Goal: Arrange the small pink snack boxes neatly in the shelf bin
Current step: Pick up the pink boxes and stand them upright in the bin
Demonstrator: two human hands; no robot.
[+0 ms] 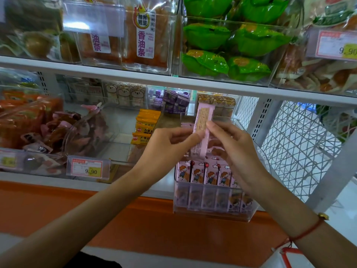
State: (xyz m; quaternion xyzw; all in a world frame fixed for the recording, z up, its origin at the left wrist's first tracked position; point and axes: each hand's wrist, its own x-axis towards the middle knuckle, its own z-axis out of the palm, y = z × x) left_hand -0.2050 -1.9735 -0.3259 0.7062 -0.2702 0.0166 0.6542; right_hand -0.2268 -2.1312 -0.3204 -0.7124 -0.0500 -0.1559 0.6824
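Note:
A clear shelf bin (249,211) juts out from the lower shelf at centre right. Several small pink snack boxes (209,175) with a cartoon child stand upright in a row at its front. Above them I hold one pink snack box (203,120) nearly upright, its printed side facing me. My left hand (170,146) pinches its left edge with thumb and fingers. My right hand (233,149) grips its right side, fingers curled round it. More pink boxes lie behind my hands, mostly hidden.
Yellow packets (145,124) stand in the bin to the left, purple boxes (176,101) behind. A price tag (87,168) hangs at the shelf front. Green packets (231,47) fill the upper shelf. A white wire mesh panel (293,144) is at the right.

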